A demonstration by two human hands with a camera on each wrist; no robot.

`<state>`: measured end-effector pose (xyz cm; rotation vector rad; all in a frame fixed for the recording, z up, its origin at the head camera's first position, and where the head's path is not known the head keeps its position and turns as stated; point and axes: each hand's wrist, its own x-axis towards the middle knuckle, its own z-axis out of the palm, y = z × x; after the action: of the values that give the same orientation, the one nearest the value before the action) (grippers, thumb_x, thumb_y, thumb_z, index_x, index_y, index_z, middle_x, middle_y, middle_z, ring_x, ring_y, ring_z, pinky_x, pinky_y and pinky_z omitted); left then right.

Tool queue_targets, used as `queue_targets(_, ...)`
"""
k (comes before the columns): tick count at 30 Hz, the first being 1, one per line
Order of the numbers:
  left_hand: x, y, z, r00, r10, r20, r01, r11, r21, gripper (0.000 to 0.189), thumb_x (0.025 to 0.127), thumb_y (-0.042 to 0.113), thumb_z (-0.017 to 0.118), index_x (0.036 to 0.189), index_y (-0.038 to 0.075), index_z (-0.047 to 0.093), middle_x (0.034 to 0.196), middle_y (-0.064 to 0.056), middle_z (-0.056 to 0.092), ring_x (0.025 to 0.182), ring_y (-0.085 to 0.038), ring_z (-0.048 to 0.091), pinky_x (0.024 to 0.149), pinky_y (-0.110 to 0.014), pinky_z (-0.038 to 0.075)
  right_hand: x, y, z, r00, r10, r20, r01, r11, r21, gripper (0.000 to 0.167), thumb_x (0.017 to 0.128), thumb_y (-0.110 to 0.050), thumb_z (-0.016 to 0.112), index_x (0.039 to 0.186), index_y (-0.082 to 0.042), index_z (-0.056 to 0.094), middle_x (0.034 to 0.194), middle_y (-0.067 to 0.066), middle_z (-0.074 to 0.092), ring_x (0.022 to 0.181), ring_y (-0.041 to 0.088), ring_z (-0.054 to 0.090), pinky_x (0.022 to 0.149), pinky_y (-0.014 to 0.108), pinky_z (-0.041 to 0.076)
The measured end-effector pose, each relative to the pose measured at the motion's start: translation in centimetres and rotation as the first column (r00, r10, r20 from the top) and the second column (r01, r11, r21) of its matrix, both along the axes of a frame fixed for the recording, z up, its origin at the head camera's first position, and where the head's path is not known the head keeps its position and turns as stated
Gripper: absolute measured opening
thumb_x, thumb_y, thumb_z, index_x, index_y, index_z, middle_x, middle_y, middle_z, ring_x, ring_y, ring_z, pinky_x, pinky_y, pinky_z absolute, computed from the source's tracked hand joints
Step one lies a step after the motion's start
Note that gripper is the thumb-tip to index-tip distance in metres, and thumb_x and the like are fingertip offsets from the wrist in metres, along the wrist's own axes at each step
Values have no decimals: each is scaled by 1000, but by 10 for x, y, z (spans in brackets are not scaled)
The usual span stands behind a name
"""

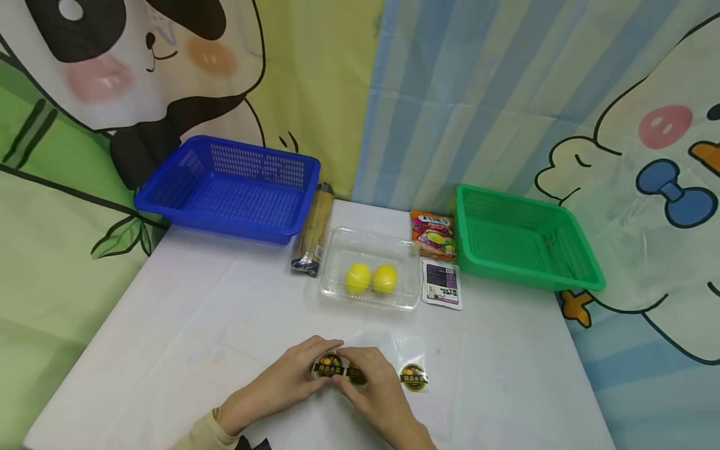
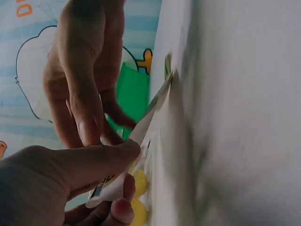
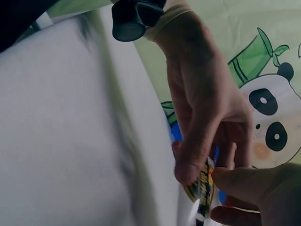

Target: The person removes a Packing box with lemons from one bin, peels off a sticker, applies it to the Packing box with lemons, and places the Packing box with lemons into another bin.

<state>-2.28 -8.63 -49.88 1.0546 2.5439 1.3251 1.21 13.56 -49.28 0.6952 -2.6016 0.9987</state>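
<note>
Both hands meet over a strip of round black-and-gold stickers point(image 1: 414, 377) near the front of the table. My left hand point(image 1: 287, 378) pinches the left end of the strip between thumb and fingers, and its pale backing point(image 2: 113, 190) curls below the thumb in the left wrist view. Opposite it, my right hand point(image 1: 379, 387) holds the strip with thumb and fingertips beside the left thumb. One sticker shows between the hands, another is partly covered by the right hand, and a third lies to its right. In the right wrist view the strip point(image 3: 204, 188) stands nearly edge-on.
Behind the hands sits a clear plastic box point(image 1: 368, 247) holding two yellow balls point(image 1: 357, 278). Left of it lie a long brown packet point(image 1: 315, 228) and a blue basket point(image 1: 242, 209). To its right are a candy bag point(image 1: 433, 234), a white-and-purple pouch point(image 1: 442, 284) and a green basket point(image 1: 529, 240).
</note>
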Motion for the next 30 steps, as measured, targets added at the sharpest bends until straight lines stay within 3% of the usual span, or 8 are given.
queue_targets(5, 8, 4, -6, 998, -68, -17, 68, 997, 39, 64, 95, 21, 79, 151, 8, 51, 140, 4, 62, 118, -8, 64, 95, -26, 58, 5, -5, -6, 997, -25, -73, 28, 999, 33, 47, 79, -18, 93, 121, -14, 74, 118, -7, 71, 109, 10, 65, 90, 27, 58)
queue_targets(14, 7, 2, 0, 983, -46, 178, 19, 989, 150, 34, 112, 13, 48, 143, 7, 58, 138, -2, 68, 118, -12, 68, 94, -29, 60, 6, -5, -8, 993, 13, -115, -14, 1000, -5, 48, 81, -19, 91, 126, -14, 73, 121, -4, 68, 112, 12, 65, 95, 21, 53)
queue_targets(16, 5, 2, 2, 979, -49, 197, 19, 988, 154, 34, 113, 13, 46, 144, 12, 58, 119, -3, 74, 99, -3, 69, 86, -25, 60, 6, -5, -7, 988, 28, -153, -29, 1000, -3, 50, 80, -20, 92, 125, -13, 73, 121, -3, 68, 112, 12, 65, 96, 19, 52)
queue_targets(19, 5, 1, 4, 970, -50, 237, 14, 989, 150, 36, 114, 15, 42, 146, 20, 56, 99, -2, 73, 70, 6, 53, 73, -21, 53, 6, -6, -5, 977, 27, -213, -23, 1000, 19, 49, 78, -26, 94, 121, -14, 74, 119, -3, 69, 109, 12, 66, 94, 19, 51)
queue_targets(21, 5, 1, 4, 959, -63, 276, 17, 986, 166, 37, 114, 15, 40, 147, 24, 54, 103, -6, 74, 68, 5, 51, 71, -20, 51, 6, -7, -5, 966, 13, -258, -3, 999, 40, 45, 78, -30, 94, 117, -16, 74, 117, -4, 69, 106, 11, 67, 89, 20, 51)
queue_targets(24, 5, 1, 4, 939, -100, 328, 30, 977, 211, 37, 114, 16, 44, 149, 24, 51, 127, -13, 72, 90, -2, 70, 80, -19, 56, 7, -9, -5, 944, -9, -329, 32, 997, 65, 40, 78, -35, 93, 109, -18, 76, 114, -5, 72, 103, 10, 68, 82, 24, 49)
queue_targets(26, 5, 1, 3, 932, -120, 342, 37, 970, 241, 38, 112, 18, 49, 150, 23, 50, 144, -17, 64, 112, -14, 72, 89, -23, 58, 7, -10, -5, 928, -16, -372, 48, 996, 76, 37, 77, -36, 93, 105, -18, 76, 112, -5, 73, 101, 11, 69, 80, 26, 50)
queue_targets(30, 4, 3, 3, 937, -129, 325, 41, 963, 266, 41, 110, 19, 55, 151, 19, 50, 141, -21, 65, 116, -19, 73, 92, -24, 59, 7, -11, -2, 908, -22, -419, 62, 995, 83, 35, 76, -33, 93, 102, -16, 77, 110, -1, 75, 98, 15, 71, 81, 30, 53)
